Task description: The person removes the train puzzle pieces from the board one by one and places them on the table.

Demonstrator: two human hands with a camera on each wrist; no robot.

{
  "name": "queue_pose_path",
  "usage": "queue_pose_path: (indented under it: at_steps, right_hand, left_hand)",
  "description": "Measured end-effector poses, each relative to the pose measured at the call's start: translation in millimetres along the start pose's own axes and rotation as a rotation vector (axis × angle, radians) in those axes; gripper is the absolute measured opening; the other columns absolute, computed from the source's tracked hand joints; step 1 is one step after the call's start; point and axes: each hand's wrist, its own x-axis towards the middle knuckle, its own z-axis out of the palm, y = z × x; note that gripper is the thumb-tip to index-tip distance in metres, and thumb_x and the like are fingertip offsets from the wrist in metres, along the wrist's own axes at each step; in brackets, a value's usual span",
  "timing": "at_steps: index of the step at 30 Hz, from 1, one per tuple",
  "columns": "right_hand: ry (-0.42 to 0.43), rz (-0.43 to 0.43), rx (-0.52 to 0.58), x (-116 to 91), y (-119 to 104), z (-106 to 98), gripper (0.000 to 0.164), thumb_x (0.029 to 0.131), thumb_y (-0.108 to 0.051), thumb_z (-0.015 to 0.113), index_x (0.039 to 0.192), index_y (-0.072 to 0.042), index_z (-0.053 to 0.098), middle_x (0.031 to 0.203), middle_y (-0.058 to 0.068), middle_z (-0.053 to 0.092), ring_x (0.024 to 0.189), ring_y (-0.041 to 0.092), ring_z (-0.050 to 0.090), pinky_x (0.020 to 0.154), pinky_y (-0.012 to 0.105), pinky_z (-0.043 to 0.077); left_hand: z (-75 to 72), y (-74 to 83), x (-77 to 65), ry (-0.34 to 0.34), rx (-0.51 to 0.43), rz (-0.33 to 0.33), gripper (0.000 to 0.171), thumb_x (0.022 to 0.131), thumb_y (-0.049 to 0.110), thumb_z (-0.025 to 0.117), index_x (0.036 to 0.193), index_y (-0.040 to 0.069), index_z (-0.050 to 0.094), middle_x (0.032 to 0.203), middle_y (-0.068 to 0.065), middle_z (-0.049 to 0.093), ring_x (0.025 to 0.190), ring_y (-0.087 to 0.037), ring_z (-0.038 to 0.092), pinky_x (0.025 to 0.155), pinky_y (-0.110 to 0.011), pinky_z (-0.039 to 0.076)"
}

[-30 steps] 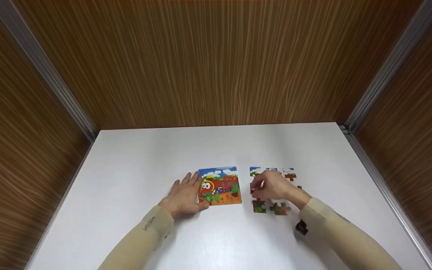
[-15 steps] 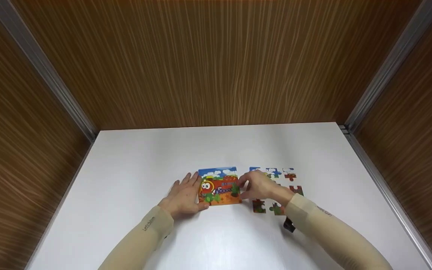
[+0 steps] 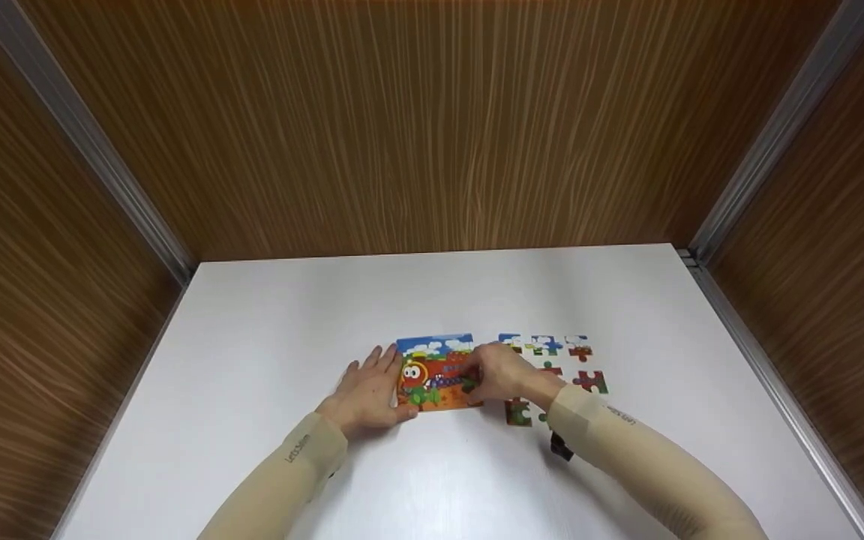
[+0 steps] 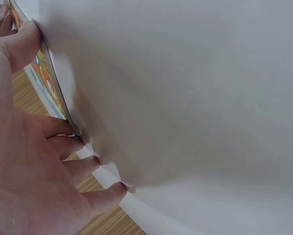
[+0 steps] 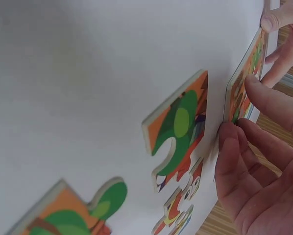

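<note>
A square picture board (image 3: 436, 367) with a cartoon scene lies flat on the white table. My left hand (image 3: 367, 394) rests palm down at its left side, fingers spread and straight, with the thumb and fingertips along the board's edge. Over the right edge, my right hand (image 3: 502, 373) grips the board. In the right wrist view its thumb (image 5: 271, 100) presses on the printed face while the curled fingers (image 5: 228, 139) meet the edge. Right of the board, several jigsaw pieces lie loosely spaced in rows, among them a green-and-orange piece (image 5: 189, 115); the right hand and sleeve hide some of them.
Behind the white table (image 3: 312, 307) stands a wood-grain panel (image 3: 432, 127), with similar panels on both sides. A dark object (image 3: 561, 447) shows beneath the right sleeve. Top-row jigsaw pieces (image 3: 580, 346) lie behind the right forearm.
My right hand has moved left, from over the jigsaw pieces to the board's right edge, and now reaches slightly over it. Pieces it covered now show. My left hand stays in place.
</note>
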Motion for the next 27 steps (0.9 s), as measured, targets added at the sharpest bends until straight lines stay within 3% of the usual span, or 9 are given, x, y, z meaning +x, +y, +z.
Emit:
queue_pose_path:
  at_steps: [5,8,14,21,27]
  right_hand:
    - [-0.003,0.006,0.001,2.6,-2.5,1.9,0.052,0.084,-0.013,0.099,0.132,-0.005,0.082,0.123,0.013,0.083,0.113,0.028,0.075,0.105,0.052,0.064]
    - [-0.008,-0.008,-0.017,4.3,-2.2,2.2,0.057,0.084,-0.012,0.099,0.137,-0.005,0.079,0.123,0.013,0.083,0.112,0.028,0.074,0.103,0.052,0.063]
    - [-0.021,-0.023,-0.065,8.6,-1.1,1.7,0.032,0.084,-0.016,0.1,0.11,-0.009,0.083,0.094,0.008,0.079,0.082,0.016,0.06,0.076,0.038,0.054]
    - [-0.016,0.044,-0.048,9.8,-1.6,1.7,0.038,0.082,-0.017,0.102,0.113,-0.008,0.082,0.098,0.005,0.077,0.086,0.015,0.06,0.081,0.037,0.055]
    - [0.016,0.027,-0.04,7.7,-3.2,2.3,0.037,0.081,-0.016,0.102,0.104,-0.008,0.074,0.094,0.005,0.075,0.082,0.015,0.061,0.077,0.037,0.056]
  left_hand:
    - [-0.1,-0.5,-0.3,0.002,-0.006,-0.004,0.111,0.098,0.067,0.07,0.178,0.004,0.026,0.189,-0.016,0.021,0.177,-0.043,0.02,0.138,-0.071,0.026]
    - [0.5,-0.4,-0.3,0.003,-0.006,-0.005,0.111,0.098,0.066,0.07,0.178,0.004,0.026,0.189,-0.017,0.022,0.177,-0.043,0.02,0.138,-0.071,0.026]
    - [0.6,1.1,-0.1,0.015,-0.02,0.002,0.11,0.097,0.063,0.073,0.177,0.002,0.029,0.189,-0.018,0.024,0.176,-0.044,0.022,0.137,-0.072,0.027]
    - [1.2,0.5,-0.7,0.006,-0.014,-0.009,0.11,0.098,0.065,0.072,0.178,0.004,0.027,0.189,-0.016,0.022,0.177,-0.043,0.02,0.138,-0.071,0.026]
    - [0.9,-0.2,-0.5,0.012,-0.017,-0.004,0.111,0.098,0.065,0.073,0.178,0.003,0.028,0.189,-0.018,0.023,0.176,-0.044,0.021,0.138,-0.072,0.027]
